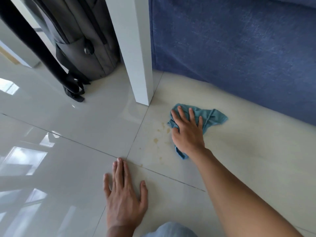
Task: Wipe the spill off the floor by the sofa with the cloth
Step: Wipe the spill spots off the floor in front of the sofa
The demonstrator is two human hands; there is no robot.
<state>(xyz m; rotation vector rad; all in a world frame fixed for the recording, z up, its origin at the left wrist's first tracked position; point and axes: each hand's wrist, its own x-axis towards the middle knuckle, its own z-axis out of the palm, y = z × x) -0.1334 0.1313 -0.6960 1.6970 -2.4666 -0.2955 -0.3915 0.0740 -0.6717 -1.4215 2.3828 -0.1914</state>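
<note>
A teal cloth (213,117) lies crumpled on the glossy tiled floor in front of the blue sofa (239,48). My right hand (186,130) presses flat on top of it, fingers spread, with cloth showing beyond the fingertips and under the wrist. Just left of the cloth, a spill (160,134) of small brownish drops and smears dots the tile, trailing down toward a grout line. My left hand (124,194) rests palm-down on the bare floor nearer to me, holding nothing.
A white post (136,57) stands on the floor just left of the sofa, close to the cloth. Behind it a grey backpack (85,48) leans with straps on the floor, and a black pole (34,48) slants across. My knee (171,230) shows at the bottom.
</note>
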